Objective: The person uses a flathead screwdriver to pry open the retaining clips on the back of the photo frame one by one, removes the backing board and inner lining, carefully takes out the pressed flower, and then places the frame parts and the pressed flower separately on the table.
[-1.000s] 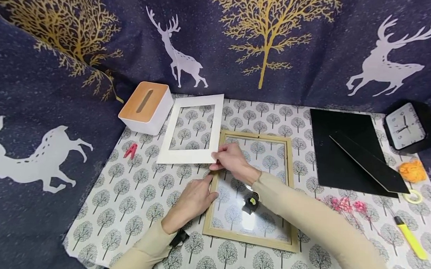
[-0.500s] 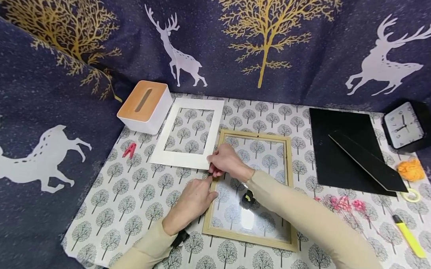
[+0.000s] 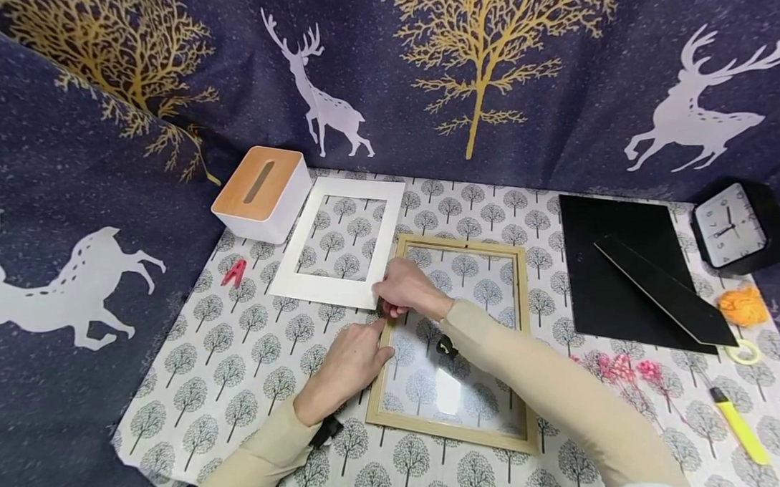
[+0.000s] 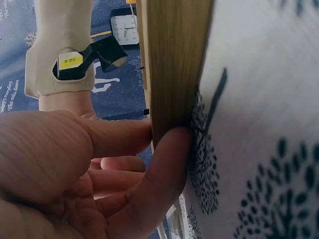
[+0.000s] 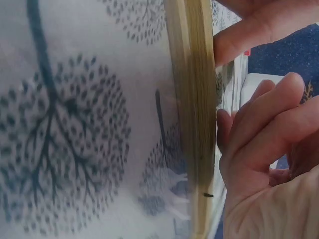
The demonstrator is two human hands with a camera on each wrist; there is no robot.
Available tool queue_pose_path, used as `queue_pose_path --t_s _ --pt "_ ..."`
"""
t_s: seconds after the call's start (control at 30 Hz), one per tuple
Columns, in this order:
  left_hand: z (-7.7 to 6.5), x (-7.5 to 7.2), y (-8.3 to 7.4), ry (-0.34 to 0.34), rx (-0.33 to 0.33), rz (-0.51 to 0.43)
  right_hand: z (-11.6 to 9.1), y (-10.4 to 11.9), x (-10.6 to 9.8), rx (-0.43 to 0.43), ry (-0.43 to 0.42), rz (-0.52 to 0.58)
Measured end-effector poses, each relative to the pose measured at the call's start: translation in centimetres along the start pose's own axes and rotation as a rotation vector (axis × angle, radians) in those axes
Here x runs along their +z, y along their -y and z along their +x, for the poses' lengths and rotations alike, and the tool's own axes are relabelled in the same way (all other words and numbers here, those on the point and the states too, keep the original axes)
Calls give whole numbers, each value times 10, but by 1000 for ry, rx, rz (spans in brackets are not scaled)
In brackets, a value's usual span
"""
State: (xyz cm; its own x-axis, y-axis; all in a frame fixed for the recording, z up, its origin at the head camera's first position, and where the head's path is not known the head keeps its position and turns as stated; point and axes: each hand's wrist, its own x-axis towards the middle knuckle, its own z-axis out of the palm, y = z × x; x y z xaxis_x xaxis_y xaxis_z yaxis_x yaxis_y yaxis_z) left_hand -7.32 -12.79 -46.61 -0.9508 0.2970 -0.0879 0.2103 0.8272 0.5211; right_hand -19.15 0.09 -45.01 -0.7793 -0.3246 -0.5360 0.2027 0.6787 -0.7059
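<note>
A wooden picture frame (image 3: 528,363) with a clear pane (image 3: 416,423) lies in the middle of the patterned cloth. My left hand (image 3: 350,364) is at its left rail; in the left wrist view the thumb and index finger pinch the wood (image 4: 174,59). A white mat board (image 3: 320,289) with a rectangular opening lies beyond the frame, to its left. At the mat board's near right corner, my right hand (image 3: 411,286) holds on with its fingertips, the wrist crossing above the pane. The right wrist view shows its curled fingers (image 5: 269,129) beside the rail; their exact contact is hidden.
A tissue box (image 3: 262,196) stands at the back left, near a red clip (image 3: 235,272). At right lie a black board (image 3: 611,280) with its stand leg (image 3: 666,289), orange yarn (image 3: 745,307), a tape roll (image 3: 744,354), pink strands (image 3: 624,368) and a yellow-handled tool (image 3: 741,428) beside a clock (image 3: 742,227).
The mat board has come down from a raised, tilted pose to lie on the cloth, slightly nearer and further left. My right hand moved down and left with it. The left hand stayed put.
</note>
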Motion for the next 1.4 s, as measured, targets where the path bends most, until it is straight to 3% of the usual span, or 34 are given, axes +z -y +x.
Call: queue_pose_path --t_s 0.2,0.33,0.57,0.63,0.87,0.97,1.17,1.3,1.4 --pt "0 -1 -1 -6 11 18 3 3 1 -77 -106 -216" --pt "1 0 0 -10 19 30 4 4 4 -145 -132 -348" --pt "3 2 1 10 13 -3 -10 3 -2 -173 -127 -350" --pt "4 3 3 14 12 -25 -19 1 -6 -197 -145 -341" --pt "11 24 31 40 -4 -93 -62 -17 -26 -260 -209 -322" --pt "10 21 30 57 -20 -124 -85 -30 -32 -310 -280 -306" --pt "8 3 15 126 -93 -167 -140 -63 -35 -427 -473 -311" --pt "7 -4 8 151 -155 -153 -164 -85 -30 -492 -512 -382" --pt "6 -5 6 153 -178 -159 -175 -101 -24 -487 -513 -430"
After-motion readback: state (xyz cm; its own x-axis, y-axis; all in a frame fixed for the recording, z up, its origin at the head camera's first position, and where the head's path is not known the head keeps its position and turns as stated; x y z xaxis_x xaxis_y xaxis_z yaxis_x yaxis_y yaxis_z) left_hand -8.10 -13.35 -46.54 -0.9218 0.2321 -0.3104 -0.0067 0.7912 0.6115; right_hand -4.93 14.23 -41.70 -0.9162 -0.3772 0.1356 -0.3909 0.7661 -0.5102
